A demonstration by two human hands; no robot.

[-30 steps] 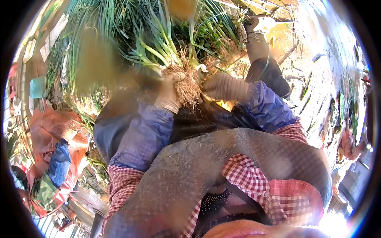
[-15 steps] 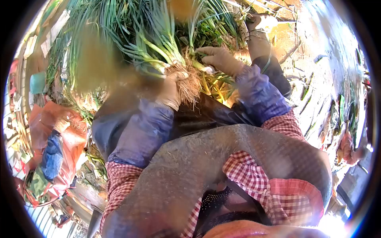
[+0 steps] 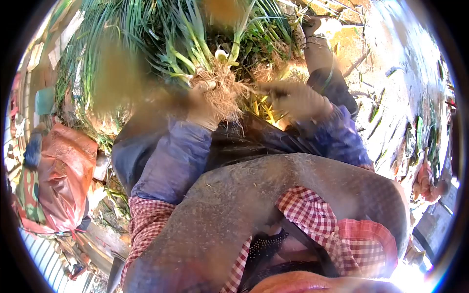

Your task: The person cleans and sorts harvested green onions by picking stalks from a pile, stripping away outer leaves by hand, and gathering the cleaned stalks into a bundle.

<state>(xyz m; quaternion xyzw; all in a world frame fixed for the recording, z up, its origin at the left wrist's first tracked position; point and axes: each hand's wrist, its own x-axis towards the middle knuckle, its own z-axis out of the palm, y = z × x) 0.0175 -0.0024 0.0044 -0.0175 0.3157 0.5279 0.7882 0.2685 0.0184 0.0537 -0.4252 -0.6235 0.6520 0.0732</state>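
Comparing with half a second ago, the right hand (image 3: 303, 100) has left the side stalk (image 3: 236, 46) and is found lower, beside the roots (image 3: 222, 95). That stalk's white end (image 3: 221, 54), formerly pointing out to the right, now shows above the roots. In my judgement, support of the bunch of green onions (image 3: 198, 51) therefore rests chiefly on the left hand (image 3: 201, 107).

Location: the bunch is held above the dark apron (image 3: 239, 141), roots nearest it, green tops toward the pile of greens (image 3: 141, 29).

Grip: left hand clamped round the root end; right hand blurred, so whether its fingers are apart or pinching root strands cannot be told.

Count: two working hands, one bunch, one side stalk, one pile. Overlapping stalks in bunch and pile prevent counting. At far left, one turquoise cup (image 3: 45, 101), one orange apron (image 3: 66, 171) and one camouflage sleeve (image 3: 30, 195).
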